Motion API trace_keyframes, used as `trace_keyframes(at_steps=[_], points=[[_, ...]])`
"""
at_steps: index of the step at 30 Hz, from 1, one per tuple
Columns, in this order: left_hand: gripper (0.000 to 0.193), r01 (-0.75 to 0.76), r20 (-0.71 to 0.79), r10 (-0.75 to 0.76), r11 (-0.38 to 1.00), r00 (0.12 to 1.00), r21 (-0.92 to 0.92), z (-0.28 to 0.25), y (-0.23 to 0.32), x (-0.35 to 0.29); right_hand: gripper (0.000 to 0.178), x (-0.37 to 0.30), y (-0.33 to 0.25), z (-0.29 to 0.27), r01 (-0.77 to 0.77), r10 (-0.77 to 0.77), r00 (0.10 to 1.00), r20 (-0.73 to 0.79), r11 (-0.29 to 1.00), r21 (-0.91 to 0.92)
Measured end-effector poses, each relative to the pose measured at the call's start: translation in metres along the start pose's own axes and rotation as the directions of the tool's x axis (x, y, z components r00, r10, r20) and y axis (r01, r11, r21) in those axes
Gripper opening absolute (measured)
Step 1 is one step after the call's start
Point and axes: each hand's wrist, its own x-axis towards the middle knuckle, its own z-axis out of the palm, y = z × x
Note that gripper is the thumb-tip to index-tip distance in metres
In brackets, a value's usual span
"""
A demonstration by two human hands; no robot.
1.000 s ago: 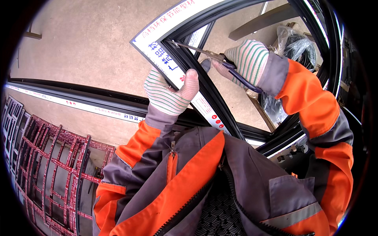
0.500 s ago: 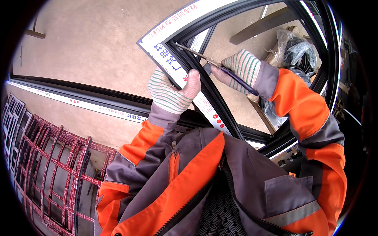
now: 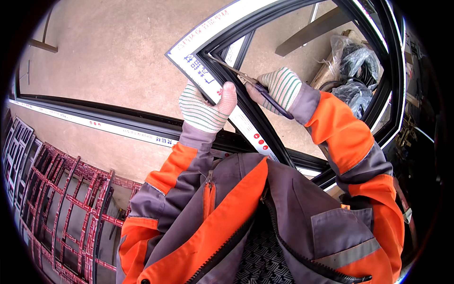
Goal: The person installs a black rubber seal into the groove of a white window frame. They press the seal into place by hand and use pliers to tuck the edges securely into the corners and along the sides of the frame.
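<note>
In front of me is a black metal window frame, its outer face covered with printed white film. My left hand, in a white glove with green stripes, is closed round the frame's left bar near the corner, thumb across the film. In my similarly gloved right hand is a pair of scissors with dark purple handles. The blades point up and left into the frame's inner corner, along the black groove. Whether the tips touch anything there, I cannot tell.
Another long black-and-white frame bar extends left. Red-patterned metal grilles stand at lower left, beside grey grilles. Through the frame show clear plastic-wrapped bundles and a dark beam on the floor.
My right hand, forearm and scissors have shifted left, bringing the blades slightly further into the corner. My left hand stays on the bar almost unmoved.
</note>
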Motion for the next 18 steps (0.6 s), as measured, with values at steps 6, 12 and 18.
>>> trace_keyframes(at_steps=[6, 12, 18], points=[[0.038, 0.015, 0.009, -0.015, 0.997, 1.000, -0.070, 0.000, -0.004, 0.000, 0.041, -0.022, -0.011, 0.002, 0.008, 0.019, 0.998, -0.054, 0.893, 0.450], [0.040, 0.030, 0.010, -0.030, 0.994, 1.000, -0.102, 0.000, -0.006, -0.001, 0.028, -0.043, -0.015, -0.025, -0.043, 0.102, 0.974, -0.202, 0.960, 0.278], [0.040, -0.013, 0.011, 0.013, 1.000, 1.000, 0.009, 0.000, 0.001, 0.000, 0.033, -0.025, -0.021, -0.019, -0.012, -0.009, 0.990, -0.139, 0.989, -0.145]])
